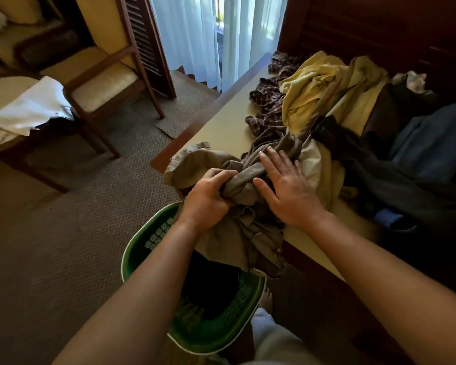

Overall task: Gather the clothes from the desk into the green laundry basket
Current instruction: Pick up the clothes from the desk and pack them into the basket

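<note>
Nearby, plaid shirt, yellow garment, wooden chair.

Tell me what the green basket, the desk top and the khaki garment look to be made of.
The green basket: moulded plastic, slightly glossy, grid slots in its wall. The desk top: smooth matt beige, probably laminate, edged in dark wood-look trim. The khaki garment: thin woven cloth, likely cotton; it bunches in soft creases where the left hand grips it.

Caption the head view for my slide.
Left hand grips a khaki garment, right hand rests on it, above the green laundry basket.
</note>
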`<state>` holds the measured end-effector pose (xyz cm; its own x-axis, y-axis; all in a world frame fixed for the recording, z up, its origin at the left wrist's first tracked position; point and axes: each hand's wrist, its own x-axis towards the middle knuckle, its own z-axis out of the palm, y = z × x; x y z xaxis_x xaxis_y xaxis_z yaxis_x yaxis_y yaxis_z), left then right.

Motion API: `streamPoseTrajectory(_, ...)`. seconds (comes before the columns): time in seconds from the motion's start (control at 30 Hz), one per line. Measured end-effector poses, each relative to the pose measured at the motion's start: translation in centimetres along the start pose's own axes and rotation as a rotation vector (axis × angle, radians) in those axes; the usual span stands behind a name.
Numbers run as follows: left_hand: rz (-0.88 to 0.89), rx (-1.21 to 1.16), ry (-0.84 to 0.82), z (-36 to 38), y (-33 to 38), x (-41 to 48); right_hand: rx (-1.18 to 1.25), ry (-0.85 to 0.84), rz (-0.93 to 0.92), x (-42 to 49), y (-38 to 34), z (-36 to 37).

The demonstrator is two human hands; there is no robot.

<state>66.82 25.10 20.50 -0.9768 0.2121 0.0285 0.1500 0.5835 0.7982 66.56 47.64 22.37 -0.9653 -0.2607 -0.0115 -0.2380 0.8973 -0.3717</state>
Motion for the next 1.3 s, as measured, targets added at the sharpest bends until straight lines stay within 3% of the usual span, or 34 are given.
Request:
streamPoseTrajectory(0.2,0.061,-0.016,0.059,-5.3,-1.3,-4.3,-0.060,0.062,-0.012,-2.2,-5.2,1.5)
streamPoseTrajectory(0.4,0.023,0.017,0.139,-9.2,-2.1,-8.2,-0.025,0.017,0.022,-4.1,-8.9,3.2)
streamPoseTrajectory(0.67,0.018,0.078,0.144,-10.3,0.4,-6.4,-0.080,0.073,0.065,-5.0,-9.5,1.1)
streamPoseTrajectory(0.97,-0.024,0.075,0.250,-7.2,4.0,1.4,-0.037,0.127,0.105,1.4,-3.2,-4.9)
streamPoseTrajectory(1.3,-0.105,0.138,0.318,-3.7,5.3,15.7,-0.164,0.051,0.105,20.1,10.0,-7.6)
